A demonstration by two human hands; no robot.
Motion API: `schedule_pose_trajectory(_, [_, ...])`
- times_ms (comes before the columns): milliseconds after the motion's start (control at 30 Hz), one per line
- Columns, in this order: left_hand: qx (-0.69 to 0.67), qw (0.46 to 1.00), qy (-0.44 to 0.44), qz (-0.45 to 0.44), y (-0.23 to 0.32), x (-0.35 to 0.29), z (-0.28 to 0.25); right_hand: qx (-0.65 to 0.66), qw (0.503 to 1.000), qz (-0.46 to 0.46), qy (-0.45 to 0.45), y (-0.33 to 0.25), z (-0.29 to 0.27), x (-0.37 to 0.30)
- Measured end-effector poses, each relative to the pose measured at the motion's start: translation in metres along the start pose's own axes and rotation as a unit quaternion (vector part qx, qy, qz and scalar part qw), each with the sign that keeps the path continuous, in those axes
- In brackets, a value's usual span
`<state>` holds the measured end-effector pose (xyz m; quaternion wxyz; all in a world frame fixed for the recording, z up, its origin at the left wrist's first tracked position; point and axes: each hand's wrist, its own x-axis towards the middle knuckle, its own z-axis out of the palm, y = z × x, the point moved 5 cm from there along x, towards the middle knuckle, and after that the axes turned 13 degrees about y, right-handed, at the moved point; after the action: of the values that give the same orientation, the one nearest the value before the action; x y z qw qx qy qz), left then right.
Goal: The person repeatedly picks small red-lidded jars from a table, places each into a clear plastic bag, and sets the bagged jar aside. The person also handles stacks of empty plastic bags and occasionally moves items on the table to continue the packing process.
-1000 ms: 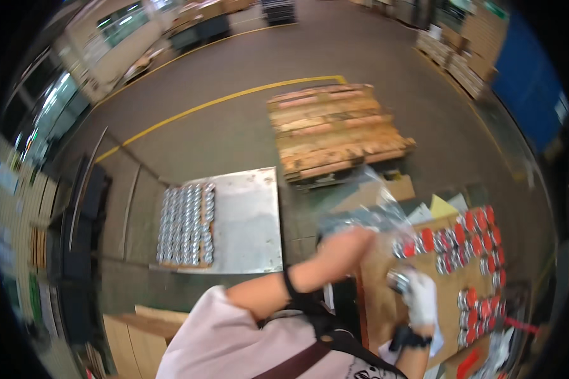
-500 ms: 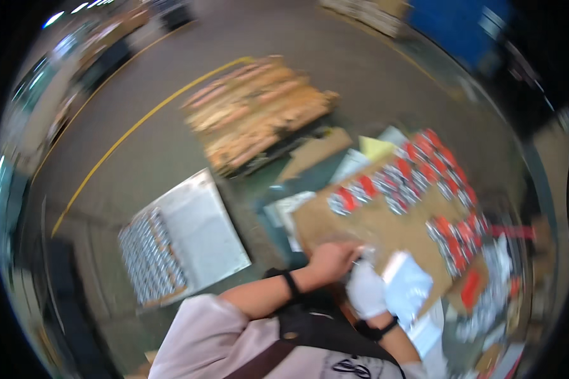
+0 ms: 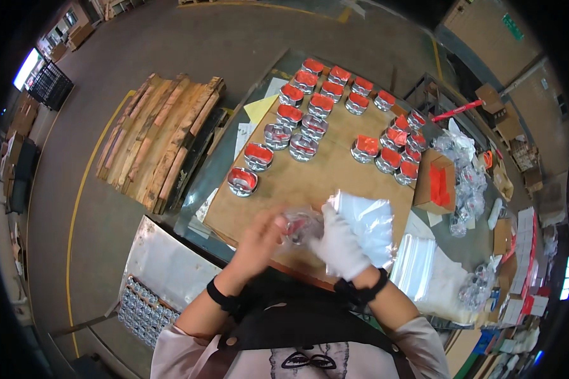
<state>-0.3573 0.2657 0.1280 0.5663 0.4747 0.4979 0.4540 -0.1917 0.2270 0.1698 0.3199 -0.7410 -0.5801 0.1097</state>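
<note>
Between my hands, above the near edge of the brown board, is a silver piston [image 3: 302, 228] with red on it, inside a clear plastic bag. My bare left hand [image 3: 262, 240] grips its left side, the fingers slightly blurred. White-gloved, my right hand [image 3: 341, 245] grips the other side. Close to the right glove lies a stack of clear plastic bags [image 3: 370, 221]. Rows of silver pistons stand on the board, most with a red piece on top, such as the near-left piston [image 3: 243, 182]. A few, like one piston [image 3: 303, 147], show little or no red.
The brown board [image 3: 322, 183] covers much of the table. To its right are an open carton [image 3: 434, 183] with red pieces and a heap of bagged parts [image 3: 463, 170]. Stacked wooden pallets [image 3: 164, 136] stand left; a metal sheet holds silver parts [image 3: 146, 309] lower left.
My view has swung right, so the table now sits more central. The bagged piston shows clearly between my hands; earlier they were closer together with blurred clear plastic there.
</note>
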Motion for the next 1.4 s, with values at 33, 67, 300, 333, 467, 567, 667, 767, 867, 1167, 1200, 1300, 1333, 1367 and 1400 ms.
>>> schedule_pose_trajectory(33, [0.182, 0.97, -0.041, 0.154, 0.007, -0.008, 0.009, 0.162, 0.963, 0.198, -0.082, 0.034, 0.03, -0.006])
schedule_pose_trajectory(67, [0.353, 0.884, -0.068, 0.298, 0.01, -0.02, 0.016, 0.315, 0.857, 0.374, -0.164, 0.046, 0.051, -0.015])
schedule_pose_trajectory(300, [0.474, 0.828, -0.11, 0.279, -0.043, -0.016, 0.009, -0.132, 0.949, -0.253, -0.137, -0.002, 0.033, -0.029])
schedule_pose_trajectory(333, [0.439, 0.855, -0.09, 0.26, -0.042, -0.018, 0.005, -0.152, 0.939, -0.247, -0.182, 0.001, 0.038, -0.027])
schedule_pose_trajectory(467, [0.41, 0.881, -0.071, 0.225, -0.031, -0.022, 0.004, -0.057, 0.955, -0.226, -0.182, 0.02, 0.066, -0.003])
schedule_pose_trajectory(567, [0.387, 0.886, -0.088, 0.239, -0.052, -0.004, 0.014, 0.038, 0.954, -0.265, -0.132, 0.028, 0.092, 0.013])
schedule_pose_trajectory(667, [0.186, 0.974, -0.081, 0.099, -0.07, 0.009, -0.024, 0.041, 0.975, -0.176, -0.127, 0.019, 0.058, 0.009])
schedule_pose_trajectory(767, [-0.006, 0.994, -0.028, 0.102, 0.005, -0.017, 0.02, 0.172, 0.979, -0.057, -0.09, 0.054, -0.02, -0.02])
schedule_pose_trajectory(867, [0.131, 0.942, -0.101, 0.293, 0.036, -0.04, 0.102, 0.279, 0.951, 0.12, -0.065, 0.144, -0.121, -0.081])
schedule_pose_trajectory(1167, [0.417, 0.86, -0.171, 0.239, -0.073, -0.072, 0.259, -0.312, 0.737, 0.5, 0.33, 0.556, -0.388, -0.319])
schedule_pose_trajectory(1200, [0.439, 0.847, -0.138, 0.265, -0.082, -0.066, 0.255, -0.37, 0.718, 0.523, 0.273, 0.565, -0.393, -0.321])
schedule_pose_trajectory(1300, [0.406, 0.857, -0.044, 0.316, -0.112, -0.054, 0.24, -0.297, 0.712, 0.53, 0.351, 0.572, -0.397, -0.322])
schedule_pose_trajectory(1333, [0.526, 0.805, -0.115, 0.249, -0.112, -0.05, 0.247, -0.277, 0.711, 0.529, 0.373, 0.57, -0.395, -0.317])
schedule_pose_trajectory(1367, [0.501, 0.827, -0.084, 0.239, -0.118, -0.043, 0.239, -0.253, 0.712, 0.522, 0.396, 0.559, -0.393, -0.301])
schedule_pose_trajectory(1400, [0.459, 0.846, -0.088, 0.258, -0.121, -0.04, 0.232, -0.27, 0.75, 0.458, 0.393, 0.539, -0.374, -0.276])
